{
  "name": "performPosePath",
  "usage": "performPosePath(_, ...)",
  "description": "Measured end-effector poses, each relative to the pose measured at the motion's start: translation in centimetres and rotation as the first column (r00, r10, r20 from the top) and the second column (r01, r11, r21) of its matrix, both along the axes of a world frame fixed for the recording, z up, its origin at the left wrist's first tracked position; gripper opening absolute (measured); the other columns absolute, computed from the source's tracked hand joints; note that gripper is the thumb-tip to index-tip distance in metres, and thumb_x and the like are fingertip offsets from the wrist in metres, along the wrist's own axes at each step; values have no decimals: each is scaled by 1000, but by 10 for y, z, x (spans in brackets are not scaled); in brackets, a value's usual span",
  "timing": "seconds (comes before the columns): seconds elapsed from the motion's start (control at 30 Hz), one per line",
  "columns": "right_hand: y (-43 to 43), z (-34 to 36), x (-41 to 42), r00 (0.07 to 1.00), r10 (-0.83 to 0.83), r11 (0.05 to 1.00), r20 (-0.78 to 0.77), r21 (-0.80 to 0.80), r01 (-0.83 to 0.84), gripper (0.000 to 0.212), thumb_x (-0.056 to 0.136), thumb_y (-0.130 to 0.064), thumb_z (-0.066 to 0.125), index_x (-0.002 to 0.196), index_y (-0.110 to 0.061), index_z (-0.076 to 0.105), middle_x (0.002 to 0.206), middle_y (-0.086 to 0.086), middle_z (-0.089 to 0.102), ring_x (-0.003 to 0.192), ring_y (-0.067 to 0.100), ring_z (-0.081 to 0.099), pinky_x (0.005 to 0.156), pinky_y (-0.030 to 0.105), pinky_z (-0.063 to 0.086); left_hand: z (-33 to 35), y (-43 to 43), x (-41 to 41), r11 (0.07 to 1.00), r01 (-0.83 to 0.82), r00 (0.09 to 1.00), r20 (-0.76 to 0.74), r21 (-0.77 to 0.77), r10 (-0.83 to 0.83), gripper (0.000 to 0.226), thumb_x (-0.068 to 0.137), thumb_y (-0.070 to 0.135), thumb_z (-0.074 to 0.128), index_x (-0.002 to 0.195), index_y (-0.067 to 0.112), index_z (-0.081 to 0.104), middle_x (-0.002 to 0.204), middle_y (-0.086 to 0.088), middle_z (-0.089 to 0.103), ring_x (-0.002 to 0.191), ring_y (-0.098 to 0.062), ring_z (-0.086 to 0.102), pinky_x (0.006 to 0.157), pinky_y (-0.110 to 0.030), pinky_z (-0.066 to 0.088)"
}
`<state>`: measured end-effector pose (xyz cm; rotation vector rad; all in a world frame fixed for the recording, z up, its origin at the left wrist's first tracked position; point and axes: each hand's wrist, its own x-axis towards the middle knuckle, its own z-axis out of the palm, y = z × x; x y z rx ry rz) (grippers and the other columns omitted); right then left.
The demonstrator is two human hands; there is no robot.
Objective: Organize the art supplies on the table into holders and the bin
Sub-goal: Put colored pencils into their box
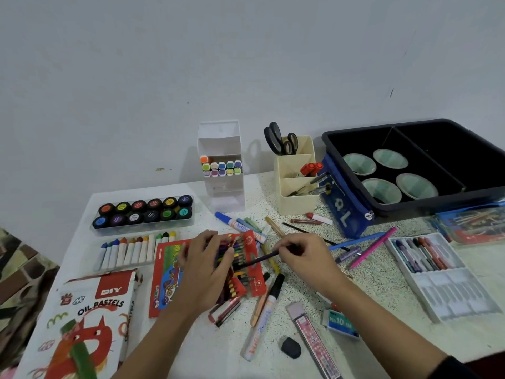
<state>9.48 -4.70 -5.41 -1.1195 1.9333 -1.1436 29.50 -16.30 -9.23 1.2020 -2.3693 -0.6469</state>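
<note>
While loose pens crowd the speckled bench [369, 285], a person's right hand [300, 255] pinches a dark purple pencil [259, 259] in a closed grip between thumb and fingertips. The pencil lies nearly level, its long axis running from the right hand down and left, its far end over the open red crayon box [250, 240] at the middle of the bench. The left hand [207, 258] rests spread on the crayons in that box, fingers relaxed, gripping nothing.

Between the box and the holders at the wall lie a blue-capped marker [235, 221] and several loose pencils. The white marker holder [221, 170] and the cream pen holder [295, 176], with scissors [278, 139] upright in it, stand behind them. A blue pencil case [344, 206] leans against the black bin [437, 205] at far right. A white marker [259, 321], a black eraser [291, 347] and a lead case [314, 340] lie nearer the person.
</note>
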Motion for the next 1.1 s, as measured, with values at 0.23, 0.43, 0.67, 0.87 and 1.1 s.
performPosePath(0.23,-7,0,-3,873,214,972,-438,6,-235,18,87,-12,76,99,-25,80,86,-17,70,79,-2,61,73,15,47,0,0,-2,1000,-7,1000,7,9,7,45,89,61,23,119,38,48,129,15,38,133,-7,29,116,-41,8)
performPosePath(0.43,-17,-12,34,723,326,898,-609,-40,-438,16,90,-11,70,100,-18,79,94,-6,74,88,12,58,84,30,48,-1,1,-6,999,-40,999,12,-7,41,47,88,60,21,119,38,48,131,11,42,131,-7,32,117,-43,9)
performPosePath(0.67,-15,-26,17,764,222,952,-606,-34,-303,21,87,-19,73,108,-23,76,102,-9,62,100,14,54,93,36,47,-4,-1,-2,1000,-9,1000,6,-2,9,49,88,61,18,119,37,47,131,9,41,130,-6,32,116,-43,8)
performPosePath(0.87,-18,-28,30,741,185,953,-646,-65,-295,9,89,-23,71,94,-26,79,92,-16,66,97,11,46,85,31,30,-3,0,-4,1000,-18,1000,9,-18,18,53,87,61,18,122,35,48,132,8,43,127,-4,32,116,-43,10)
performPosePath(1.1,-22,-2,29,840,287,951,-461,34,-307,14,91,-16,70,101,-22,78,93,-9,75,82,3,65,83,19,50,2,0,-8,998,-13,1000,-7,57,13,30,90,57,25,113,45,40,133,9,43,130,-6,30,117,-42,9)
